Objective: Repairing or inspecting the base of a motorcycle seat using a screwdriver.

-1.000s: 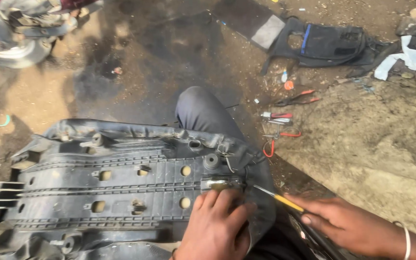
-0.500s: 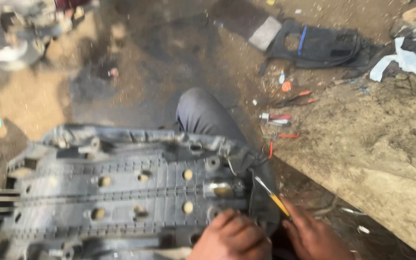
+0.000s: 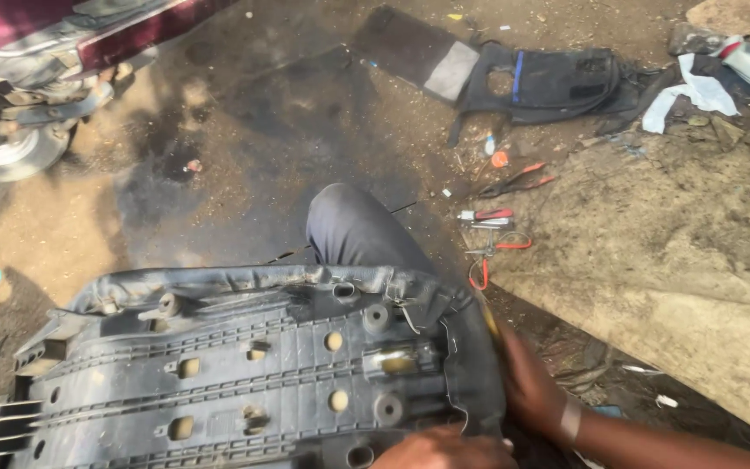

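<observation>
Since a second ago the right hand (image 3: 527, 382) has slid behind the seat base's (image 3: 245, 373) lower-right rim, grip hidden; left hand (image 3: 449, 450) presses flat. Rigid, bulky plastic; best held at its rims.

Strong daylight falls on the far right ground (image 3: 670, 226), which is bright and partly washed out, while the near seat base (image 3: 245, 373) lies in even shade. A dark patch (image 3: 288, 130) covers the far middle ground. Focus is fair overall, with slight softness at the near edge.
</observation>
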